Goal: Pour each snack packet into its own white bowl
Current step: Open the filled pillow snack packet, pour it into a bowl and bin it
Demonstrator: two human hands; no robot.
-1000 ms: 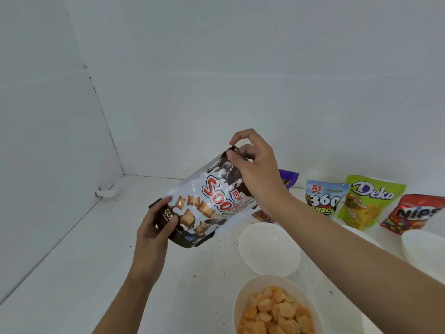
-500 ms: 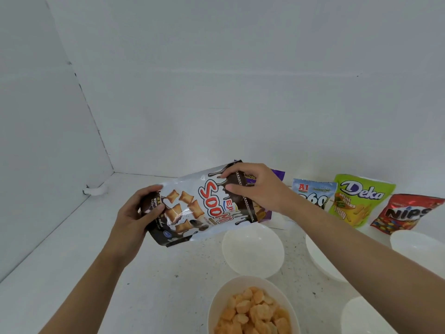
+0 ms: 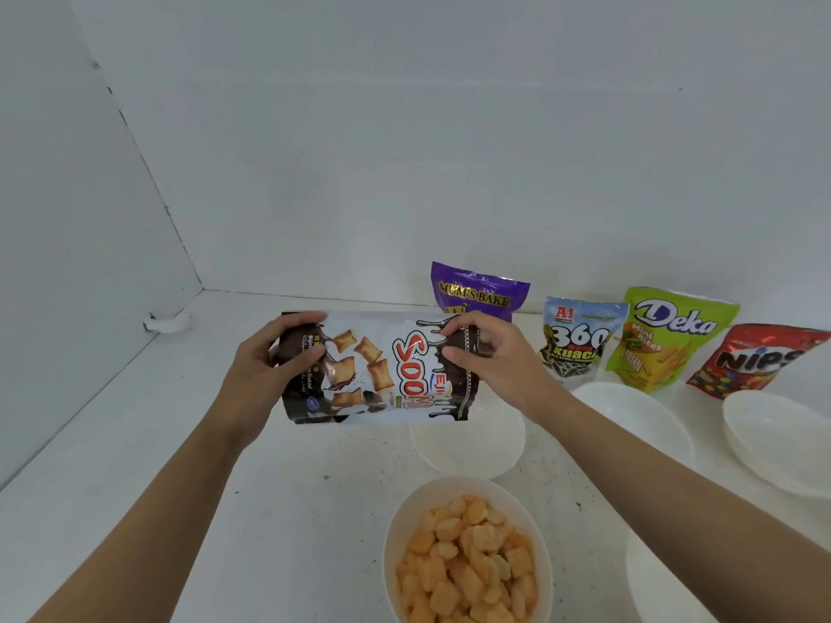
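Observation:
I hold a white and brown Soomi snack packet sideways above the table. My left hand grips its bottom end, and my right hand pinches its top end. An empty white bowl lies just below and right of the packet's top. Nearer to me, a white bowl holds orange puffed snacks. Along the back wall stand a purple Mum's Bake packet, a blue 360 Kuaci packet, a green Deka packet and a red Nips packet.
Two more empty white bowls sit to the right, one in front of the Kuaci packet and one below the Nips packet. Another white bowl shows at the bottom right. White walls close the left and back sides.
The packet has swung from tilted upright to lying sideways and come lower over the empty bowl. My right hand dropped with its top end. The Mum's Bake packet now shows behind it.

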